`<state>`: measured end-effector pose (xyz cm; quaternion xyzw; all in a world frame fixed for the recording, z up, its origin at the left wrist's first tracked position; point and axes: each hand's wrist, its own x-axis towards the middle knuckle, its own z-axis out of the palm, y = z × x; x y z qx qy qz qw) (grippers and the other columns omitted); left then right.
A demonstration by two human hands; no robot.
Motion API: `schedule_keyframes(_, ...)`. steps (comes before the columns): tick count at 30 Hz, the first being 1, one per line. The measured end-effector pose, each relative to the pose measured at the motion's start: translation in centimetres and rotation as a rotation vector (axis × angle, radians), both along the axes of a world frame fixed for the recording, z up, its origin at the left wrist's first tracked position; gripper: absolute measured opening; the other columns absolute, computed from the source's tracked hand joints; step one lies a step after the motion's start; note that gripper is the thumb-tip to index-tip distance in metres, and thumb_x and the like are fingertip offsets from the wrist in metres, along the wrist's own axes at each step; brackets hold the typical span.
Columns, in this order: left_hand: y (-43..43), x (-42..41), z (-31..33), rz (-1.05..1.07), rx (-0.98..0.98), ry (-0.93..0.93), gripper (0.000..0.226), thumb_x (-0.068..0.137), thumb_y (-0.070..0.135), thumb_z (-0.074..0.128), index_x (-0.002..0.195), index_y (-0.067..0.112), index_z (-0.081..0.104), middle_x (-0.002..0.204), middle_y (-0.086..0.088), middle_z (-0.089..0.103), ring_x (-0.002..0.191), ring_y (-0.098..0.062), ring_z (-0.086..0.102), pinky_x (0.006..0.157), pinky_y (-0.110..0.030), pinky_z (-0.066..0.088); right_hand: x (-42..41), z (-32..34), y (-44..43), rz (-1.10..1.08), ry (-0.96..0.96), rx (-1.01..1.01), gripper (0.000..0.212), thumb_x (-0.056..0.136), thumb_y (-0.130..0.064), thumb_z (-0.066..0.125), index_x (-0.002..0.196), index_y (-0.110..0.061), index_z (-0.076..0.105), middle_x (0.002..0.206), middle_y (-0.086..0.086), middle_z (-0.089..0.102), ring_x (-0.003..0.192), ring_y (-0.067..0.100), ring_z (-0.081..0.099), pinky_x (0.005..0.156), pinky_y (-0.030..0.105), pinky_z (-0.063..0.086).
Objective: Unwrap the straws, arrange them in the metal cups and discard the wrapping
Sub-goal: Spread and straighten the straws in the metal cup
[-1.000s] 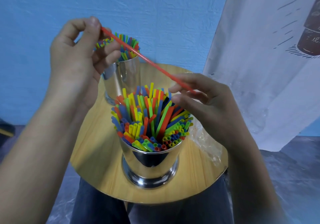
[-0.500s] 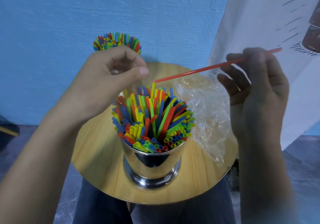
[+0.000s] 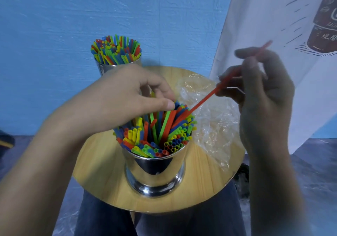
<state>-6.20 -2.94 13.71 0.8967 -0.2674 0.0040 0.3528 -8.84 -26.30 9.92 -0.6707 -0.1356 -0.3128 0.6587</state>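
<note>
The right hand (image 3: 262,97) is up on the right side. It pinches a red straw (image 3: 204,98) between the thumb and the curled fingers. The hand is blurry, so I cannot tell just which fingers press on it. The red straw is tilted. Its low end touches the tops of the straws (image 3: 156,133) in the near cup (image 3: 155,173), at their far right edge. Its high end sticks out above the hand, in front of the white cloth (image 3: 264,16).

The left hand (image 3: 127,98) is over the back of the near cup. Its fingers are bent down behind the straws. Its thumb is straight, with the tip right at the straw tops. I cannot tell if it holds a straw.

The near cup is shiny metal and stands upright on the round wood table (image 3: 102,171), near the front edge. It is packed with red, yellow, green and blue straws. The far cup (image 3: 116,66) stands at the back of the table, partly hidden by the left hand, and is full of straws too.

The clear wrap (image 3: 213,119) lies crumpled on the right side of the table, just beside the near cup and under the red straw. Behind it all is a blue wall (image 3: 54,25). The person's legs (image 3: 182,223) show under the table
</note>
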Motion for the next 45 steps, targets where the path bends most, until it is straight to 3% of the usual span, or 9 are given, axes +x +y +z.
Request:
schedule_keyframes(4,-0.2,0.0,0.0,0.007,0.067,0.020,0.020,0.074,0.054,0.081,0.084,0.038,0.076,0.086,0.023,0.072,0.081,-0.010,0.069,0.081,-0.044,0.056,-0.7,-0.2,1.7,0.076,0.108,-0.104,0.018,0.108,-0.010,0.049,0.113,-0.014,0.065,0.086,0.008,0.073,0.078,0.024,0.075,0.070,0.034,0.061)
schedule_keyframes(10,-0.4,-0.3,0.2,-0.008,0.098,0.068,0.016,0.076,0.039,0.085,0.087,0.038,0.074,0.087,0.024,0.071,0.087,0.003,0.066,0.088,-0.039,0.054,-0.5,-0.5,2.1,0.103,0.175,-0.120,0.015,0.104,-0.011,0.057,0.114,-0.017,0.067,0.087,0.008,0.074,0.076,0.022,0.075,0.069,0.033,0.062)
schedule_keyframes(16,-1.3,0.2,0.0,-0.019,0.116,0.078,0.018,0.072,0.040,0.082,0.084,0.035,0.070,0.084,0.021,0.071,0.084,-0.002,0.068,0.088,-0.038,0.054,-0.3,-0.9,2.2,0.172,0.188,-0.146,0.015,0.102,-0.009,0.059,0.112,-0.017,0.067,0.085,0.005,0.076,0.078,0.019,0.075,0.072,0.033,0.061)
schedule_keyframes(23,-0.4,0.4,-0.7,-0.028,-0.075,0.009,0.012,0.078,0.029,0.084,0.084,0.033,0.075,0.079,0.017,0.074,0.081,-0.006,0.069,0.076,-0.027,0.052,-0.5,-1.1,2.2,0.146,0.170,-0.135,0.030,0.099,-0.009,0.066,0.117,-0.030,0.054,0.085,0.003,0.079,0.078,0.019,0.075,0.074,0.033,0.061)
schedule_keyframes(28,0.4,0.7,-1.2,0.009,-0.261,-0.055,0.013,0.076,0.039,0.079,0.084,0.030,0.078,0.081,0.005,0.075,0.081,-0.027,0.069,0.075,-0.042,0.055,-0.1,-1.7,2.3,0.129,0.162,-0.285,0.014,0.099,-0.012,0.066,0.111,-0.021,0.068,0.085,-0.001,0.077,0.084,0.017,0.074,0.077,0.035,0.061)
schedule_keyframes(32,0.7,0.8,-1.5,0.013,-0.290,-0.075,0.008,0.081,0.031,0.082,0.086,0.026,0.077,0.081,0.004,0.075,0.079,-0.020,0.068,0.072,-0.031,0.052,0.1,-1.9,2.3,0.120,0.148,-0.416,0.015,0.101,-0.016,0.065,0.102,-0.029,0.073,0.091,-0.018,0.073,0.093,0.010,0.071,0.076,0.028,0.058)
schedule_keyframes(36,0.9,0.8,-1.4,0.007,-0.256,-0.099,0.011,0.082,0.035,0.077,0.088,0.027,0.076,0.080,0.004,0.073,0.077,-0.020,0.066,0.069,-0.028,0.050,0.3,-2.0,2.4,0.142,0.199,-0.497,0.012,0.098,-0.026,0.064,0.099,-0.034,0.073,0.095,-0.015,0.072,0.096,0.011,0.068,0.078,0.031,0.058)
schedule_keyframes(39,0.9,0.8,-1.1,-0.027,-0.247,-0.067,0.009,0.082,0.034,0.077,0.087,0.027,0.074,0.076,0.008,0.070,0.072,-0.010,0.063,0.069,-0.023,0.049,0.4,-2.1,2.3,0.157,0.217,-0.520,0.011,0.096,-0.030,0.064,0.099,-0.035,0.074,0.099,-0.011,0.072,0.099,0.013,0.068,0.081,0.037,0.058)
schedule_keyframes(45,0.3,0.3,-0.9,-0.035,-0.412,-0.018,0.010,0.081,0.025,0.078,0.090,0.022,0.074,0.083,-0.003,0.075,0.078,-0.011,0.068,0.079,-0.036,0.057,0.2,-1.8,2.4,0.200,0.216,-0.492,0.011,0.095,-0.034,0.068,0.099,-0.029,0.077,0.103,-0.009,0.072,0.104,0.014,0.067,0.085,0.036,0.057)
